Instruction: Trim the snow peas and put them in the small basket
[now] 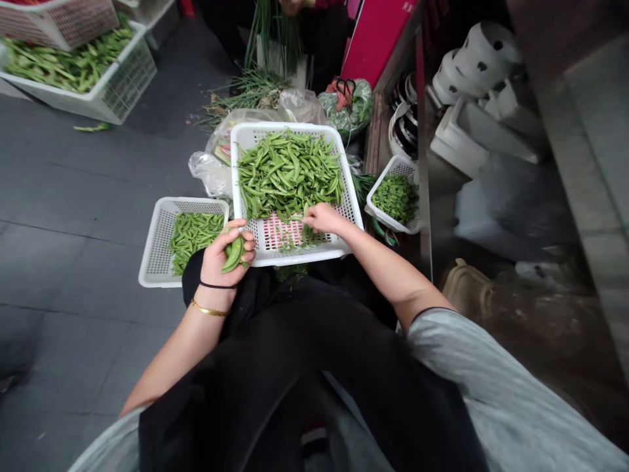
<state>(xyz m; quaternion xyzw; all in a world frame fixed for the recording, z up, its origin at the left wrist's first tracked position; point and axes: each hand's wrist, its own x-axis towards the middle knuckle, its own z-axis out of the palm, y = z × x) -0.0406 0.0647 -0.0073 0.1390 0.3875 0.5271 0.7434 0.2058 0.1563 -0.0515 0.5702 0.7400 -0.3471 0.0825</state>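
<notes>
left hand (214, 258) curled around several green pea pods (234, 254); right hand (320, 217), fingers bunched, seemingly pinching one pod (305, 210), is nearer the main heap (289, 169), which spreads left to right just beyond both hands in a white basket (295, 256).

Soft light falls brightest on the white basket (352, 190) and the green pods (289, 167), which look fairly crisp. The hands (219, 255) are well lit too. The black clothing (295, 367) sinks into near-featureless dark, and the right side is dim and murky. The grey floor (88, 262) blurs at the lower left; near the edge, the right sleeve (491, 373) looks stretched and smeared.
</notes>
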